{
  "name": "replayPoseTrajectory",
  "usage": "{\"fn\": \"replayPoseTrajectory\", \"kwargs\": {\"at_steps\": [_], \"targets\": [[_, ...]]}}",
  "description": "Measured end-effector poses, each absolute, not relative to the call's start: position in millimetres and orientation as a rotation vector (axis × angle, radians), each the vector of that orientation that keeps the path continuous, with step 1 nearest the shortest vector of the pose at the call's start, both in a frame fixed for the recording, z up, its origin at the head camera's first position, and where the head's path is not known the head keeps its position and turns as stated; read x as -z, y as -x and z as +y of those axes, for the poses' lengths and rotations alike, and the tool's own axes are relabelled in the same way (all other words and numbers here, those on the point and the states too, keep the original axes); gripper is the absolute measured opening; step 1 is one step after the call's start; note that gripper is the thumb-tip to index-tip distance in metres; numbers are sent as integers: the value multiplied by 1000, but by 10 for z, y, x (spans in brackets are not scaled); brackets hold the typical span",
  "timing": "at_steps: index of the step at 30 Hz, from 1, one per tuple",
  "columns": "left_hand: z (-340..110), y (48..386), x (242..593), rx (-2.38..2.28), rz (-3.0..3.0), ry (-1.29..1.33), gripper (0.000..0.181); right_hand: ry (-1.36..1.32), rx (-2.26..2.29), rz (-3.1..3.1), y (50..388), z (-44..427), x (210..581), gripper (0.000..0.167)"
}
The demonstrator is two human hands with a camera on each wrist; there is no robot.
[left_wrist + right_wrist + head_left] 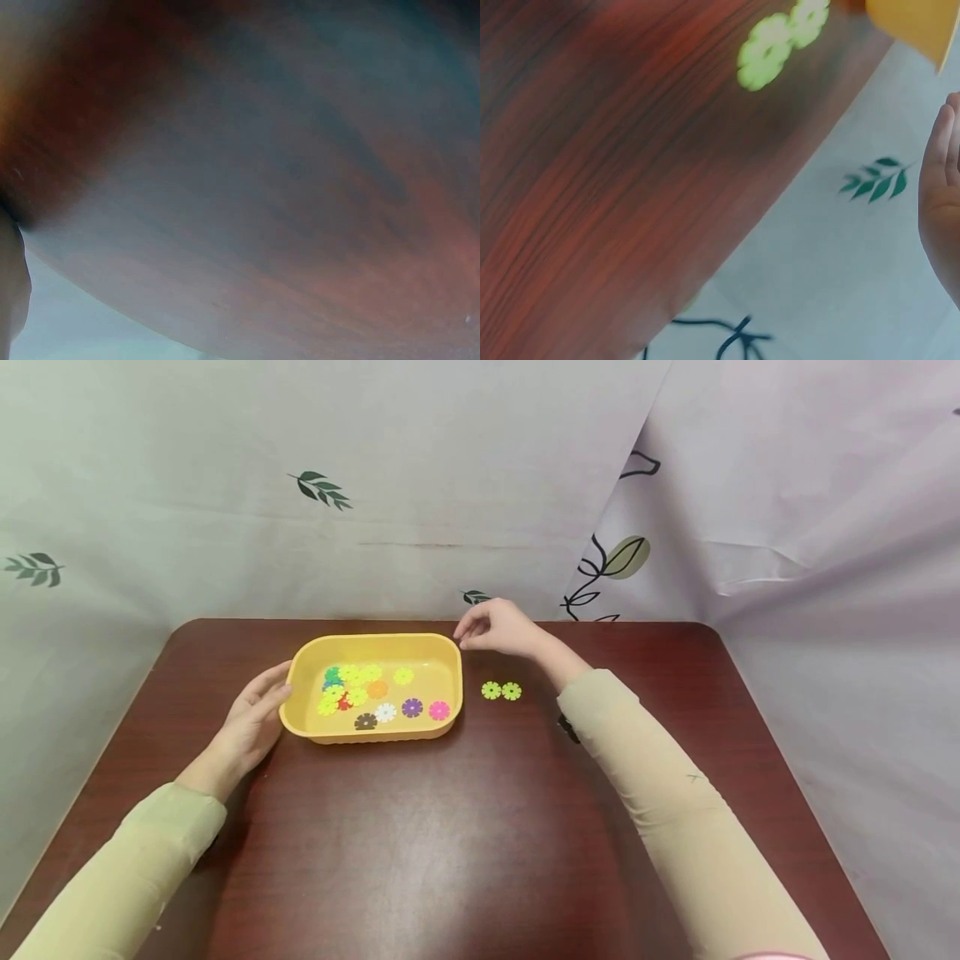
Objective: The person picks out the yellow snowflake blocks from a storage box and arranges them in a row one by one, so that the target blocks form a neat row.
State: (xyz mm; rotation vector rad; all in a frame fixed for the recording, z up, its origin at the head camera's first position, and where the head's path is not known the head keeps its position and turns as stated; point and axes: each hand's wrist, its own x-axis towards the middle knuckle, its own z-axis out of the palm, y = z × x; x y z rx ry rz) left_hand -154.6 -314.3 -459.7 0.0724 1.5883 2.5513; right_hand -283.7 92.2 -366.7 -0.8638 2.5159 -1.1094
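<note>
A yellow plastic tray point(371, 735) sits on the table, with several flower-shaped snowflake discs lying inside, among them a purple disc point(412, 707), a pink disc point(439, 710) and an orange disc point(377, 690). My left hand point(251, 722) rests against the tray's left side, fingers and thumb extended; its wrist view is mostly blurred. Beyond the tray's far right corner hovers my right hand point(498, 627), its fingers loosely bent and nothing visible in them. Two joined yellow-green discs point(501, 691) lie on the table right of the tray, also blurred in the right wrist view point(765, 52).
Partly hidden by the right sleeve, a small black piece point(567, 728) lies on the dark red wooden table point(420, 827). A pale curtain point(420, 485) with leaf prints hangs behind the table's far edge and along both sides.
</note>
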Motion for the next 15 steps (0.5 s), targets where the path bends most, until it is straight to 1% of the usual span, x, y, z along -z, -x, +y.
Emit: {"fn": "replayPoseTrajectory", "kwargs": {"at_steps": [7, 15], "targets": [[-3113, 1532, 4582, -2551, 1598, -72, 37, 929, 1100, 2456, 2802, 604, 3663, 17], [-3094, 1526, 4569, -2544, 1621, -49, 36, 968, 1036, 2419, 2768, 317, 3752, 18]]}}
